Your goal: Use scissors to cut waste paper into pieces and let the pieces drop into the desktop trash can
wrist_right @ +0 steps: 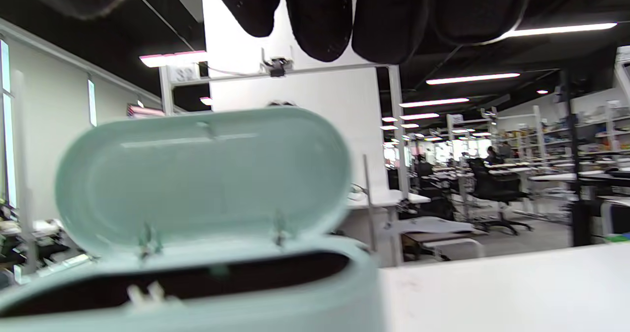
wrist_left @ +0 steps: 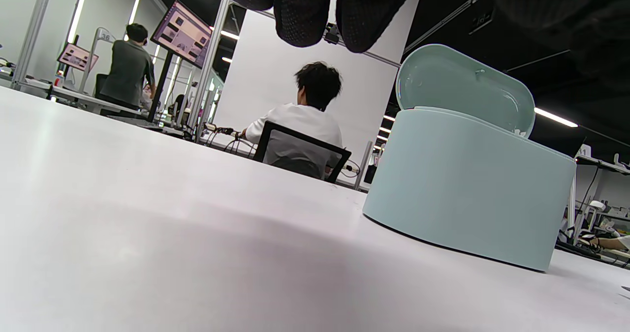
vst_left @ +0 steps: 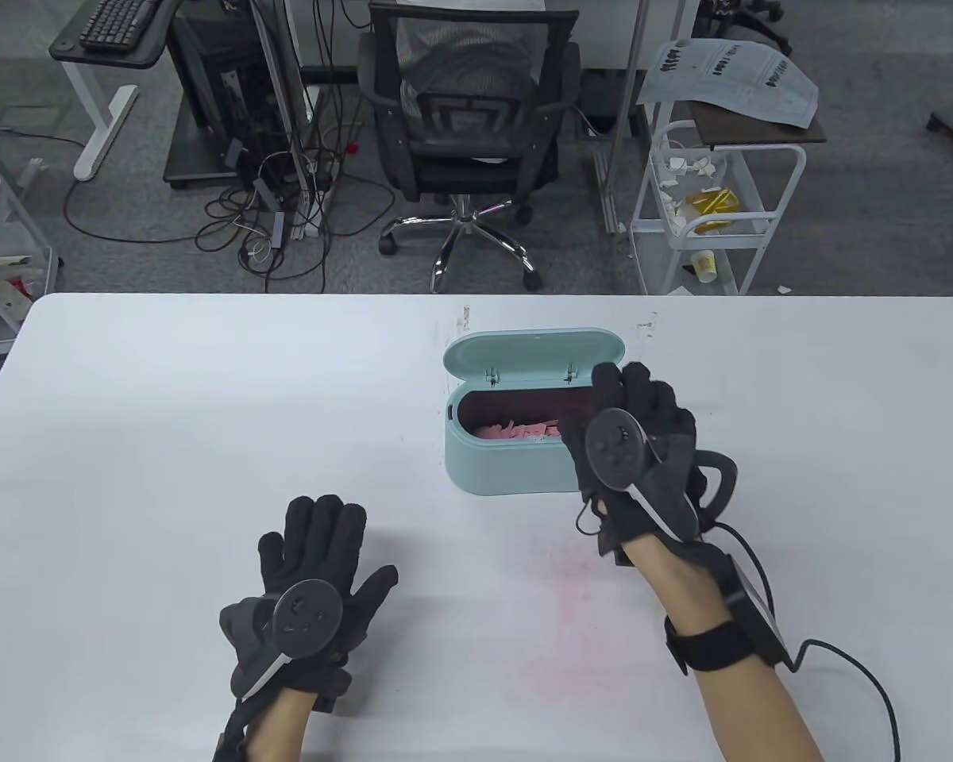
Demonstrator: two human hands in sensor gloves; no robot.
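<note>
Nearby, number 36 (wrist_left: 106, 36) behind unlabelled trash can (wrist_left: 467, 184)

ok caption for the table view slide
Gloved right hand over the open mint-green plastic desktop trash can holding pink paper scraps; left hand flat on table.

A pale mint-green desktop trash can (vst_left: 508, 464) stands upright on the white counter (vst_left: 206, 413), toward the far side and a little right of the middle. It is an oval tub with smooth walls. Its hinged lid (vst_left: 534, 355) is swung fully open and stands up behind the opening, held by two small hinges along the back rim. Inside the dark opening lies a heap of small pink paper pieces (vst_left: 520, 431), spread across the bottom. From the right wrist view the lid's hollow underside faces the camera.
</note>
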